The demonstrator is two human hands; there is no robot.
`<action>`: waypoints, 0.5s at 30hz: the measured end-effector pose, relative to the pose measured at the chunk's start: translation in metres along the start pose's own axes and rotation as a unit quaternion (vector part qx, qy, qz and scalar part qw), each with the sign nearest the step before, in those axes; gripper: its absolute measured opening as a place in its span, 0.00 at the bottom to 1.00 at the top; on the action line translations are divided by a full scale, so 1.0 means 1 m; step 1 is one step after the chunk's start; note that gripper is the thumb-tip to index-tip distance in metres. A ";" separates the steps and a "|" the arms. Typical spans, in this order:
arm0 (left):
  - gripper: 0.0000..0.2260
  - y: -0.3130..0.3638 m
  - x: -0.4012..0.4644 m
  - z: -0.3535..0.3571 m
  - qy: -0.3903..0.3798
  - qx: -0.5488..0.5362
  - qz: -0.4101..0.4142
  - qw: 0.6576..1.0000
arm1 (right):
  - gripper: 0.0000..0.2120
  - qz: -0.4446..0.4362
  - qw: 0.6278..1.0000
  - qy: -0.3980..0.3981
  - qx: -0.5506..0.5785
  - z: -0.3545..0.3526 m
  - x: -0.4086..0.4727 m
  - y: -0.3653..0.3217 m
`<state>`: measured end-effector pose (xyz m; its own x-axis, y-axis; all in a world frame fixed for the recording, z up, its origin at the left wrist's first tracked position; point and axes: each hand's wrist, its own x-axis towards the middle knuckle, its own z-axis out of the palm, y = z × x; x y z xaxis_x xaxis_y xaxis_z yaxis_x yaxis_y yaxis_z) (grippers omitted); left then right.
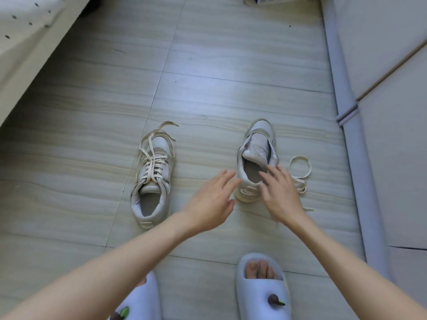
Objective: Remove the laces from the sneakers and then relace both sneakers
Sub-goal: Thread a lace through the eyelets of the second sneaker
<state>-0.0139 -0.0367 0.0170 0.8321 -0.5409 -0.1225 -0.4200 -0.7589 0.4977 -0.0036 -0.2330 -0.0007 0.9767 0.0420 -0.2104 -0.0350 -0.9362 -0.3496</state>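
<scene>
**Hands reach the unlaced sneaker**

Head view: sneakers sit on the tiled floor [208, 65], toes pointing away from the person, heels toward the hands. The left sneaker [152, 181] is laced, its ends loose over the toe. The right sneaker [255, 158] has bare eyelets and its tongue pulled up; the removed lace [300, 172] lies coiled on the floor just beside its right flank.

Both hands flank the right sneaker's heel. The left hand [211, 199] is spread and empty, fingertips just short of the heel's left edge. The right hand [280, 192] is also spread and holds nothing; its fingers lie over the collar, and it is the nearer hand to the lace.

The sneaker's long axis runs straight away from the person, so 1 forward reach closes on it. Room is open toward the left sneaker; the cabinet base [346, 112] hems the right side, and 2 slippers [262, 287] bound the near edge.
</scene>
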 end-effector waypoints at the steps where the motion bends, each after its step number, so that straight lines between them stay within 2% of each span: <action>1: 0.26 0.005 0.009 0.007 -0.036 0.024 0.003 0.999 | 0.17 -0.028 0.999 -0.020 -0.012 0.005 -0.004 0.007; 3: 0.28 0.010 0.025 0.016 -0.086 0.071 0.005 0.994 | 0.16 -0.065 0.997 -0.021 0.021 0.009 -0.011 0.013; 5: 0.27 0.008 0.034 0.020 -0.105 0.106 0.006 0.989 | 0.15 -0.080 0.996 0.001 0.048 0.009 -0.018 0.011; 8: 0.20 0.005 0.032 0.021 -0.060 0.121 0.029 0.990 | 0.15 -0.104 0.992 0.021 0.067 0.009 -0.029 0.011; 9: 0.18 0.006 0.026 0.020 -0.050 0.113 0.042 0.991 | 0.14 -0.090 0.989 0.020 0.117 0.010 -0.036 0.011; 10: 0.15 0.007 0.019 0.018 -0.039 0.101 0.057 0.992 | 0.13 -0.047 0.978 0.022 0.204 0.010 -0.043 0.010; 12: 0.10 0.007 0.001 0.016 -0.020 0.072 0.080 0.994 | 0.14 0.084 0.917 0.033 0.389 0.007 -0.052 0.013; 13: 0.09 0.007 -0.009 0.015 -0.016 0.055 0.083 0.995 | 0.14 0.131 0.895 0.053 0.422 0.009 -0.053 0.018; 15: 0.07 0.009 -0.028 0.017 -0.026 0.023 0.077 0.996 | 0.09 0.174 0.918 0.080 0.348 0.013 -0.050 0.035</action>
<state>-0.0471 -0.0346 0.0105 0.7375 -0.6688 -0.0933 -0.5576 -0.6811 0.4745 -0.0562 -0.2638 -0.0141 0.8970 -0.3216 -0.3034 -0.4240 -0.4314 -0.7963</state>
